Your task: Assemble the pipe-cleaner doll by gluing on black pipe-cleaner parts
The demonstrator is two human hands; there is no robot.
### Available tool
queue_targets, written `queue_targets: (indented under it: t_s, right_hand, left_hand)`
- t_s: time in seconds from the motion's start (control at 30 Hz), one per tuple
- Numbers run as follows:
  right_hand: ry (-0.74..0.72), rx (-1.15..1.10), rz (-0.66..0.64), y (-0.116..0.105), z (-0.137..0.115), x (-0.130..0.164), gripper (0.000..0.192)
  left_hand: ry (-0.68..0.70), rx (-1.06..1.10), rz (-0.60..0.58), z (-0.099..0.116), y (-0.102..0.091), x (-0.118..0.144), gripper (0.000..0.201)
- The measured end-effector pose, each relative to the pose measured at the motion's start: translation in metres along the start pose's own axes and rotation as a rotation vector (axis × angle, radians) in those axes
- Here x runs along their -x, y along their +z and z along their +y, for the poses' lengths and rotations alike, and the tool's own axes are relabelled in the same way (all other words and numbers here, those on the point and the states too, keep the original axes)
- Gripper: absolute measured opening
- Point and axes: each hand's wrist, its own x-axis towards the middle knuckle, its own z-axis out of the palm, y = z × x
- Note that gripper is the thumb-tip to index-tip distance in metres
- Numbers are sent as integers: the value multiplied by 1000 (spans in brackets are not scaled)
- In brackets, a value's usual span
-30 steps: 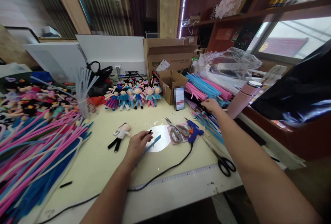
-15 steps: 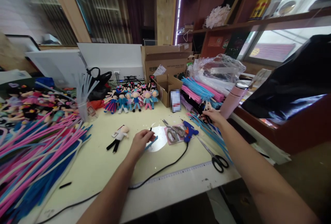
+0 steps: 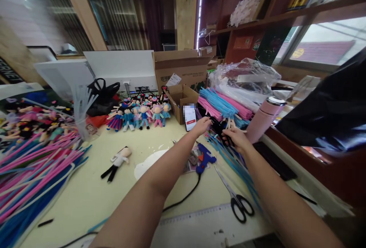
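Note:
Both of my hands are at a dark bundle of black pipe cleaners [image 3: 217, 126] on the right side of the table. My left hand [image 3: 202, 126] reaches across, its fingers closed at the bundle's left end. My right hand [image 3: 235, 138] has its fingers wrapped round the bundle's near part, beside some beige stems. Just behind lie blue pipe cleaners [image 3: 219, 102] and pink ones. A small doll [image 3: 119, 160] with a white top and black legs lies on the table. My left forearm partly covers grey scissors and a white mat [image 3: 150, 162].
A blue glue gun [image 3: 205, 158] and black-handled scissors [image 3: 238, 202] lie near my arms. A pink flask [image 3: 265, 118] stands to the right, a phone [image 3: 190, 118] leans against a small carton [image 3: 183, 97]. Several finished dolls [image 3: 143, 116] stand behind; long pipe cleaners [image 3: 37, 179] fill the left.
My left hand has moved right and forward from the table's middle to the black bundle. The blue strip it held is out of it; a blue strip now lies near the front edge.

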Motion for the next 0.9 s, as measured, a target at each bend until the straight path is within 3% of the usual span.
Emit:
queue_targets:
  t_s: [0.23,0.5,0.73,0.83,0.9]
  right_hand:
    - [-25,130,-67,-21,5,12,18]
    - [-5,208,-170,-67,11,83,28]
    - [160,146,-56,-119,15,150,34]
    - [152,45,46,-119,12,172,31]
    - [135,-61,104,-108,9,185,30]
  left_hand:
    - [-79,-44,67,-19,18,-38,19]
    - [-133,-39,103,-20,22,-56,17]
    - [-199,46,133,-11,1,-42,11]
    - [-216,109,169,-4,-18,-21,11]
    - [-224,163,197,2,-31,4,16]
